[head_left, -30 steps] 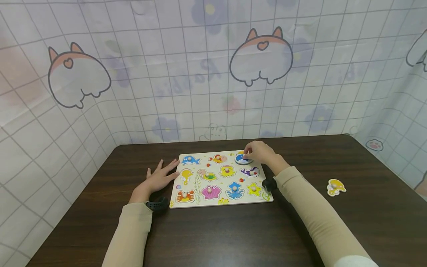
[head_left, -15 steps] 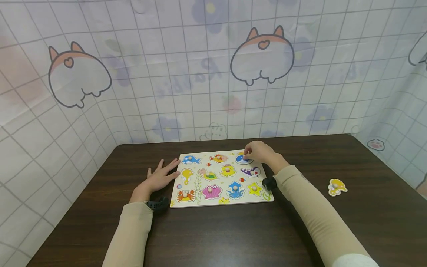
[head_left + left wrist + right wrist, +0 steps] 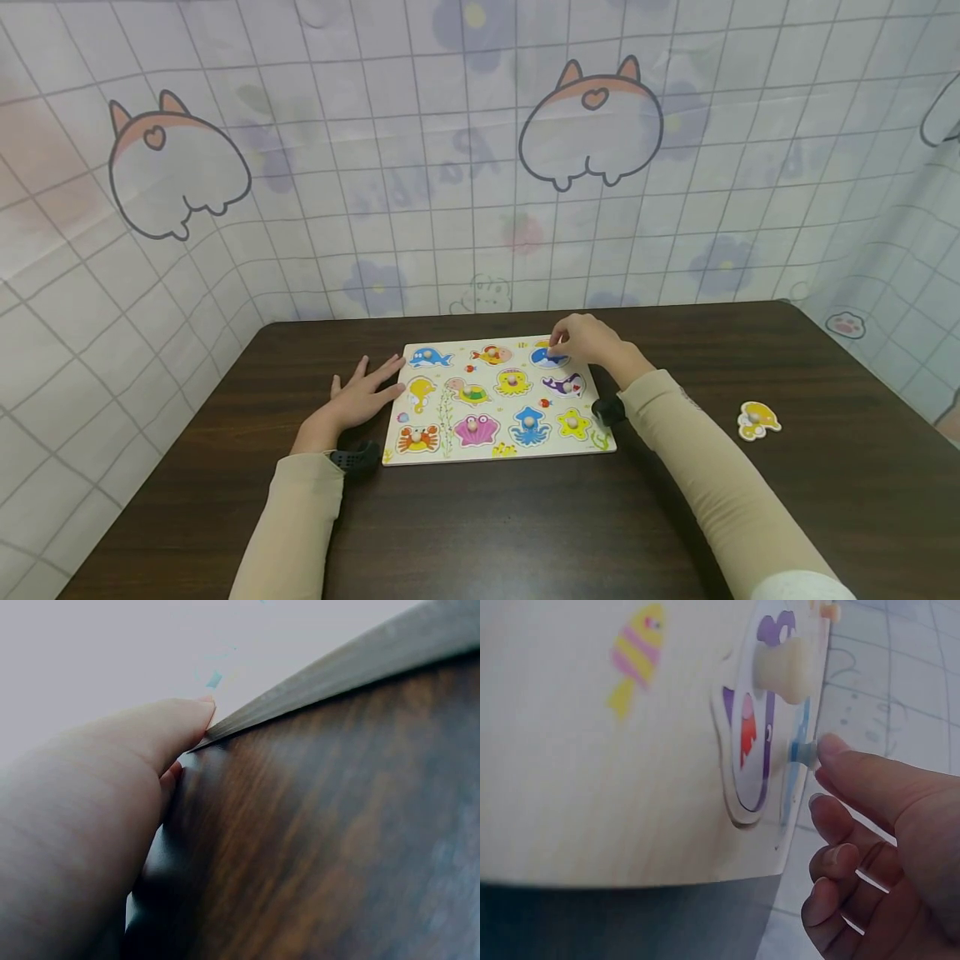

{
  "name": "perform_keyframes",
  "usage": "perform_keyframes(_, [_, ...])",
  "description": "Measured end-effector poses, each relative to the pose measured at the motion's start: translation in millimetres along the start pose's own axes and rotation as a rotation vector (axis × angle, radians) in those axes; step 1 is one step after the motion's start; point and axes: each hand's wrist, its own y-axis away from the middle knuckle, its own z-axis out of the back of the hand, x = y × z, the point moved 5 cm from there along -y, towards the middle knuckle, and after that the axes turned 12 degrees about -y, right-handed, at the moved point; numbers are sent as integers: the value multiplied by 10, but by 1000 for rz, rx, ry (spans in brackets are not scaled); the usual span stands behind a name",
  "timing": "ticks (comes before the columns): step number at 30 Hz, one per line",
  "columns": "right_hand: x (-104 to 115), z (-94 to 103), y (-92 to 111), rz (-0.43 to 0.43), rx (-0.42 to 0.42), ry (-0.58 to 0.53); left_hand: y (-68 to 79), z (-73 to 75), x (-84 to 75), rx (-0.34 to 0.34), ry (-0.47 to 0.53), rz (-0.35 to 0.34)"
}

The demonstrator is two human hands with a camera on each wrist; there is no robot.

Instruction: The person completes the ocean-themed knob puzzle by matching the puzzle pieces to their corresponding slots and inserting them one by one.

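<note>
A wooden sea-animal knob puzzle board [image 3: 459, 350] lies on the dark table. My right hand [image 3: 588, 340] is at its top right corner and pinches the small knob [image 3: 802, 753] of a blue and white puzzle piece [image 3: 543, 358], which lies level in the board. In the right wrist view, the thumb is against that knob and the other fingers are curled below it. My left hand [image 3: 356, 406] rests flat with spread fingers at the board's left edge; in the left wrist view the thumb [image 3: 176, 727] touches the edge.
On the right of the table lies a loose yellow and white puzzle piece [image 3: 757, 421] with a knob. Several other knobbed pieces sit in the board, among them a purple whale [image 3: 564, 386] and a yellow starfish [image 3: 573, 425]. A patterned cloth [image 3: 480, 208] hangs behind the table.
The blue and white piece, which stood slightly proud of the board with its edge showing, has dropped level into it. Both hands have stayed almost in place.
</note>
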Motion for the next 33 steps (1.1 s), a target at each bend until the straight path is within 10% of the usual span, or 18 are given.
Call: perform_keyframes(33, [-109, 405, 710, 226, -61, -162, 2, 11, -9, -18, -13, -3])
